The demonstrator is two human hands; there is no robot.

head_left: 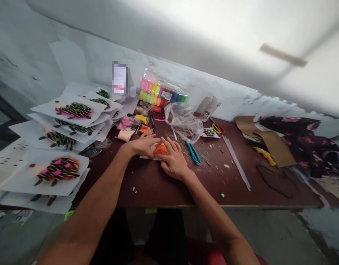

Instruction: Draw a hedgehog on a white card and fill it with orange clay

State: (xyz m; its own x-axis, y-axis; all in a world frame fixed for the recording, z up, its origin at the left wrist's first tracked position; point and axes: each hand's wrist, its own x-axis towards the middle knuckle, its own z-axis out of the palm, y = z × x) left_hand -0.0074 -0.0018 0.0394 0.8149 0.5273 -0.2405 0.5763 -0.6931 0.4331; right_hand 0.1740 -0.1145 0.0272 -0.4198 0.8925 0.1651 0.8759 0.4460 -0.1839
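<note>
An orange clay piece [160,149] lies on a small white sheet [145,157] on the dark red table. My left hand [144,145] rests at the left side of the sheet, fingers apart, thumb beside the clay. From the right, my right hand [173,156] lies over the sheet with its fingers spread, touching the orange clay. Parts of the sheet are hidden under both hands. Behind my left hand are an opened orange clay packet [144,129] and a pale clay packet [125,135].
Stacked sheets with clay hedgehogs [72,110] stand at the left. A teal cutter [193,153] and a clear plastic bag [186,123] lie right of my hands. Further right are scissors [217,128], translucent sticks [236,162] and brown card [277,147]. Coloured clays [158,94] lean on the wall.
</note>
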